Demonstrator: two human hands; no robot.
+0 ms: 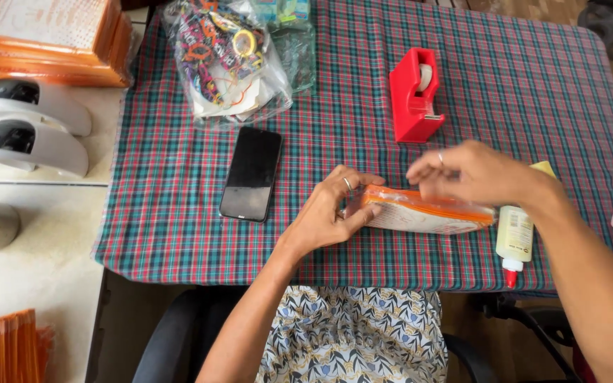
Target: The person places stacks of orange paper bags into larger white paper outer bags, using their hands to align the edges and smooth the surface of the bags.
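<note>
- Your left hand (pixel 331 213) grips the left end of a flat orange-edged packet (pixel 427 211), with the thumb on the near face and the fingers curled over the top edge.
- Your right hand (pixel 473 172) rests on top of the same packet towards its right end; the fingers are bent and blurred, so you cannot tell how firmly it is gripped there.
- The packet sits on the near part of the counter (pixel 548 99), which is covered with a red and green checked cloth, and is held up on its long edge.
- A white glue bottle (pixel 516 237) with a red nozzle lies just to the right of the packet, close under your right wrist.
- A black phone (pixel 252 174) lies face up to the left of your left hand, apart from it.
- A red tape dispenser (pixel 413 96) stands farther back, beyond the packet.
- A clear bag of colourful bands (pixel 225 57) sits at the far left of the cloth.
- A stack of orange packets (pixel 47 39) lies at the far left corner, off the cloth.
</note>
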